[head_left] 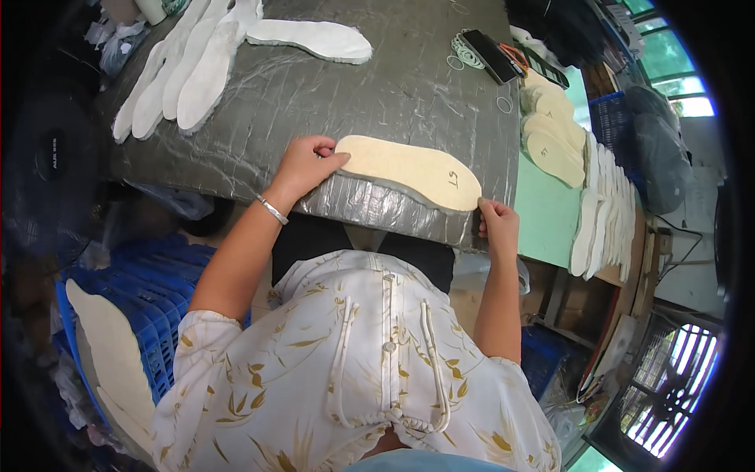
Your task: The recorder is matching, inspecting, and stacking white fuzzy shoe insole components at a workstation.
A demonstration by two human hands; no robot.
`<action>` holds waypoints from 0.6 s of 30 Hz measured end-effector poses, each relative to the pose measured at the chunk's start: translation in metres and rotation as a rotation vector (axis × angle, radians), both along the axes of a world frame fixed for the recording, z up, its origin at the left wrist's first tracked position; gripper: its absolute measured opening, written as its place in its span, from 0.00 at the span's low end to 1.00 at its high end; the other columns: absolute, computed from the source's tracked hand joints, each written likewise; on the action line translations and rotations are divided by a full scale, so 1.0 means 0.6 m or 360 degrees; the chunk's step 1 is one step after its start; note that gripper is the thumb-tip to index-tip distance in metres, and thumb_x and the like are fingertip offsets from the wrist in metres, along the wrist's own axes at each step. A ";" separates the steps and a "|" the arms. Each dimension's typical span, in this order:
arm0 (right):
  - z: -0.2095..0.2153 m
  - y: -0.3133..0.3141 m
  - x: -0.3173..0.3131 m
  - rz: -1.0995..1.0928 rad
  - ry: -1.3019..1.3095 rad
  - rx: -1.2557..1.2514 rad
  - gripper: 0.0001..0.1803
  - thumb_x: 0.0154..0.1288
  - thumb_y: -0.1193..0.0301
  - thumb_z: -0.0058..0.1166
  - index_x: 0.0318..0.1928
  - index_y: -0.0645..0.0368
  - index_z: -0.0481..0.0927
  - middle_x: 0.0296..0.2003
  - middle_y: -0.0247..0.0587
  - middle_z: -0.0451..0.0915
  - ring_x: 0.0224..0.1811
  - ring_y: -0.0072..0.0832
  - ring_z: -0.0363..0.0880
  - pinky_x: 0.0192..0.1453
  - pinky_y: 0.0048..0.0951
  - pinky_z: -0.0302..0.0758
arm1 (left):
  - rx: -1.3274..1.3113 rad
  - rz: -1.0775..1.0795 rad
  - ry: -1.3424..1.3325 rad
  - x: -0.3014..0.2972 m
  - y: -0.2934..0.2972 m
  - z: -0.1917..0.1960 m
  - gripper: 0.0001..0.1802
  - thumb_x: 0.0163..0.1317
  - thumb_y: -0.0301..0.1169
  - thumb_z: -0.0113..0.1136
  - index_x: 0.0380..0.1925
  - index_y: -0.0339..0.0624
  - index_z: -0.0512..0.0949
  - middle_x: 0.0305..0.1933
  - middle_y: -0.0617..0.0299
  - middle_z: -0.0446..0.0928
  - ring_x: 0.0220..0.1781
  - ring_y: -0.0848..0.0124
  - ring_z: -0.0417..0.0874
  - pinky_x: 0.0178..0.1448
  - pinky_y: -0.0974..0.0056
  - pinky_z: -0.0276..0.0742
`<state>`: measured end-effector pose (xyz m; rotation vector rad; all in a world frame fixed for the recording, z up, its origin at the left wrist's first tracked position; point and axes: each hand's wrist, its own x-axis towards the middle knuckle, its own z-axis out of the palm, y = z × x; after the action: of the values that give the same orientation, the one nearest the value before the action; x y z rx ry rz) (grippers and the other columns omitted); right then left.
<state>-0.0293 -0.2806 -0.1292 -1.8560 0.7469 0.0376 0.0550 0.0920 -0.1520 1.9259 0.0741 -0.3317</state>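
A cream insole [401, 169] with grey fuzzy edging lies crosswise near the front edge of the covered table. At its left end, my left hand [305, 167] pinches the rim between thumb and fingers. My right hand [497, 226] grips the other tip, thumb and forefinger closed on it. Dark marks show on the insole's top near the right end. To the far left, several white insoles [206, 86] lie fanned out, with one more white insole [314, 39] pointing off to the right.
Dark plastic film wraps the table [275, 102]. A phone [489, 55] and rubber bands [464, 52] lie at the back right. On a green surface [543, 212] to the right sit cream insoles [554, 149] and a row of white insoles [602, 208]. A blue crate [157, 315] stands lower left.
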 end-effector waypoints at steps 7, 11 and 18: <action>0.010 -0.002 -0.015 0.0021 -0.0063 0.0171 0.12 0.65 0.68 0.62 0.40 0.66 0.84 0.23 0.27 0.76 0.19 0.12 0.69 0.22 0.16 0.68 | -0.0144 -0.0144 0.0067 0.013 0.004 0.026 0.15 0.55 0.28 0.69 0.40 0.37 0.77 0.35 0.68 0.76 0.31 0.83 0.73 0.37 0.74 0.71; 0.001 -0.010 -0.028 0.0099 -0.0183 0.0222 0.09 0.65 0.73 0.62 0.41 0.67 0.84 0.24 0.28 0.77 0.21 0.13 0.70 0.25 0.16 0.68 | -0.0233 -0.0202 -0.0129 0.000 0.013 0.045 0.14 0.56 0.20 0.66 0.40 0.41 0.74 0.40 0.70 0.76 0.34 0.85 0.70 0.37 0.78 0.68; 0.002 -0.013 -0.039 -0.0035 -0.0184 0.0197 0.15 0.61 0.78 0.64 0.48 0.65 0.76 0.35 0.36 0.80 0.22 0.11 0.73 0.26 0.15 0.71 | -0.0387 -0.0229 -0.0411 -0.013 0.016 0.019 0.13 0.56 0.16 0.64 0.37 0.41 0.72 0.47 0.62 0.79 0.31 0.84 0.69 0.36 0.78 0.69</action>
<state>-0.0526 -0.2883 -0.1279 -1.7172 0.6695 -0.0367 0.0470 0.1016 -0.1405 1.7200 -0.2652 -0.1758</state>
